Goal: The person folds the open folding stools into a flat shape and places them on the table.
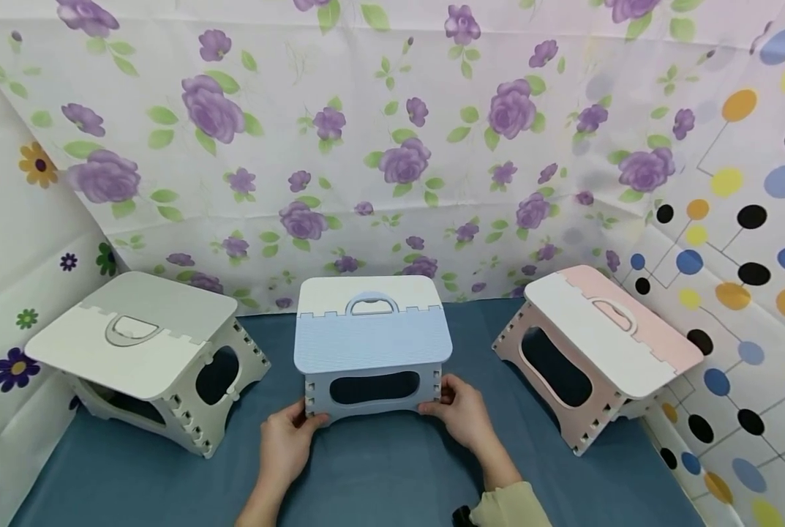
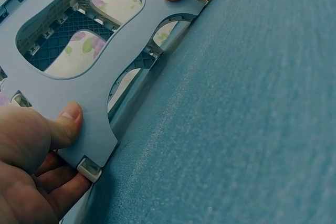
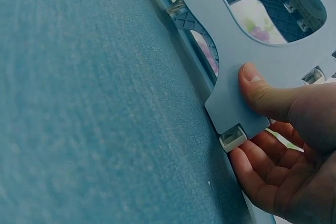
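A blue and white folding step stool [image 1: 372, 340] stands unfolded in the middle of the table, its carry handle on top. My left hand [image 1: 287, 443] grips the lower left corner of its front leg panel, thumb on the front face and fingers behind, as the left wrist view also shows with the hand [image 2: 37, 156]. At the lower right corner, my right hand [image 1: 461, 413] holds the same panel in a like pinch; in the right wrist view the thumb [image 3: 268, 95] lies flat on the blue plastic.
To the left stands a grey and white folding stool [image 1: 135, 329], turned at an angle. A pink and white folding stool [image 1: 609, 329] stands to the right. Blue cloth [image 1: 379, 468] covers the table. Behind hangs a flowered curtain [image 1: 366, 146], with patterned sheets on both sides.
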The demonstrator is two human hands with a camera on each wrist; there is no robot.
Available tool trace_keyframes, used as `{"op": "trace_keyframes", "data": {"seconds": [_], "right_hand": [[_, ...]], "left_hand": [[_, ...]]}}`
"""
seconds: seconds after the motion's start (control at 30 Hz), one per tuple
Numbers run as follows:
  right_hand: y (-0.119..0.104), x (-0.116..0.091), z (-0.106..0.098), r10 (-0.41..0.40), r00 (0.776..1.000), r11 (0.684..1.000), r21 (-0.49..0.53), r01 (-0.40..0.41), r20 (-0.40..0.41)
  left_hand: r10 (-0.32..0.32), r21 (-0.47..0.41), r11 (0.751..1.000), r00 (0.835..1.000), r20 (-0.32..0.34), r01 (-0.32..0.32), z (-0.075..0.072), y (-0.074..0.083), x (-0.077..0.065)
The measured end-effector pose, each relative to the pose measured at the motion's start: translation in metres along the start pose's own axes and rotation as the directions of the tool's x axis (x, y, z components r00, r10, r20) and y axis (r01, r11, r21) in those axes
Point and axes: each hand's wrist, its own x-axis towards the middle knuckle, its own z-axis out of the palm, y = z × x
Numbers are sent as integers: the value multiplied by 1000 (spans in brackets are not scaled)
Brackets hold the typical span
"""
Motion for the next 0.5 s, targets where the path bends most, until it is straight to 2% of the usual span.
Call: {"op": "trace_keyframes", "data": {"seconds": [0.5], "right_hand": [[-5,-1,1,-8,1000,1000,-14,7,-4]], "left_hand": [[-11,9,1000,1000,3,11,-2,3,0]]}}
